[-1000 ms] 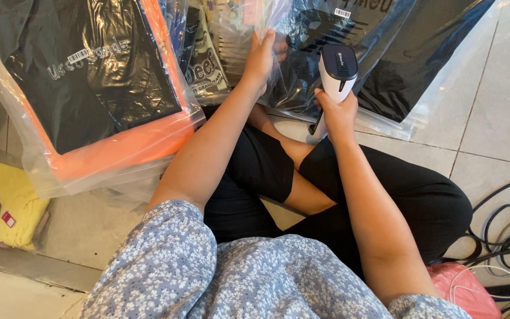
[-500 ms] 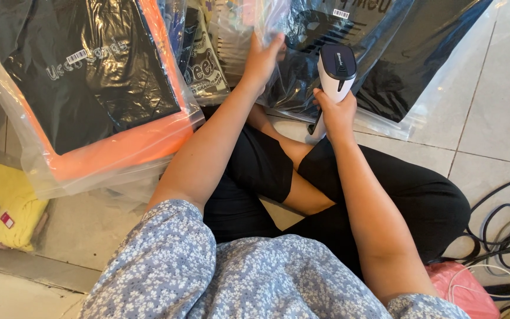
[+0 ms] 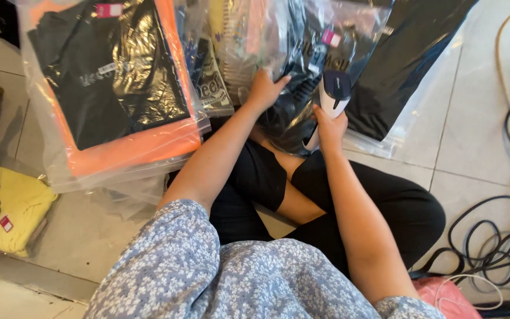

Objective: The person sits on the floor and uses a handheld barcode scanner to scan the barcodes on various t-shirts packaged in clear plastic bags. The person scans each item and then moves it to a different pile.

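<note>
I sit cross-legged on a tiled floor. My right hand grips a white and black handheld scanner, its head pointing up at a clear plastic bag holding a black garment. My left hand presses on that same bag, fingers spread over the plastic beside the scanner. The bag lies over my shins, partly hiding them.
A large clear bag with black and orange garments lies at the left. A folded yellow garment sits at the lower left. More bagged clothes are behind. Black cables coil at the right, by a pink object.
My left hand has slid onto the bag with the black garment, closer to the scanner. The bag has shifted a little under it. My right hand keeps the scanner in place.
</note>
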